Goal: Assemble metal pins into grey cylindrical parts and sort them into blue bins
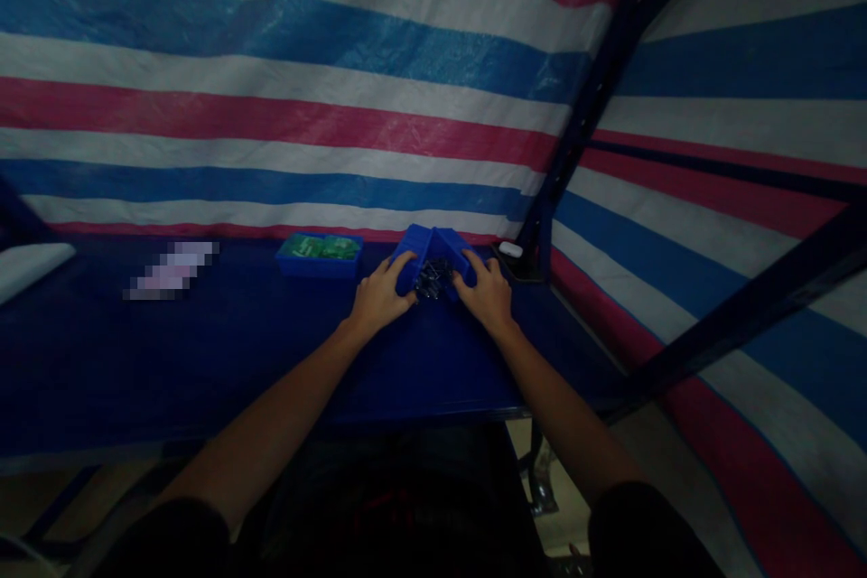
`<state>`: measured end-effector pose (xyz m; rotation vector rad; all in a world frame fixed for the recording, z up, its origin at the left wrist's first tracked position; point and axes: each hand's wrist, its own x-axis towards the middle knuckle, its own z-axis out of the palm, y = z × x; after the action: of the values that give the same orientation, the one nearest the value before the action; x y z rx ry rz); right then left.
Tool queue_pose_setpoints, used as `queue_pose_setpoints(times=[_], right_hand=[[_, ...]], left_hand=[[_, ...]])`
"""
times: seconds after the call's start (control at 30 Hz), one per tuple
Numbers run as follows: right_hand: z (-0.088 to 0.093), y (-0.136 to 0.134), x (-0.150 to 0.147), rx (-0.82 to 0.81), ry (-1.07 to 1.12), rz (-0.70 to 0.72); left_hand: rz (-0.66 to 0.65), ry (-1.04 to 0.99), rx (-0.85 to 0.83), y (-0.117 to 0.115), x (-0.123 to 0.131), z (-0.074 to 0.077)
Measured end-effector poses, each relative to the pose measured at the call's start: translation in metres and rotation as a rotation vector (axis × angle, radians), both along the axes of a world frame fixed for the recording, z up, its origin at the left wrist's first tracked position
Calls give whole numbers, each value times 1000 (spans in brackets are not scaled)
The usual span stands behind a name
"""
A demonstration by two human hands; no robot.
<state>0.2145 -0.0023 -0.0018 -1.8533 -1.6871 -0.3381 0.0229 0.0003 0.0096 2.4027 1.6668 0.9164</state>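
Two blue plastic bins stand side by side on the blue table, tilted toward each other. My left hand (387, 293) grips the left blue bin (414, 244), thumb at its near edge. Around the outer side of the right blue bin (455, 246) my right hand (486, 293) is closed. Small dark metallic parts (433, 278) lie in a heap at the front, between the two hands. Whether the heap rests in the bins or partly on the table is too dark to tell.
A blue bin (320, 265) with green packets (321, 247) stands left of my hands. Farther left are a blurred pinkish item (172, 271) and a white object (31, 266). A white case (510, 249) lies right, beside a blue frame post (582, 113). Striped sheeting (304, 122) hangs behind.
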Motion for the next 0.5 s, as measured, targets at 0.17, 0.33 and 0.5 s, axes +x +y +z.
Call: queue_pose_setpoints(times=[0.17, 0.33, 0.5], right_hand=[[-1, 0, 1, 22, -2, 21], [-2, 2, 4, 88, 44, 49], [-4, 9, 12, 244, 160, 157]], left_hand=[[19, 33, 14, -2, 0, 1], [20, 7, 34, 0, -6, 5], [-18, -62, 72, 4, -19, 14]])
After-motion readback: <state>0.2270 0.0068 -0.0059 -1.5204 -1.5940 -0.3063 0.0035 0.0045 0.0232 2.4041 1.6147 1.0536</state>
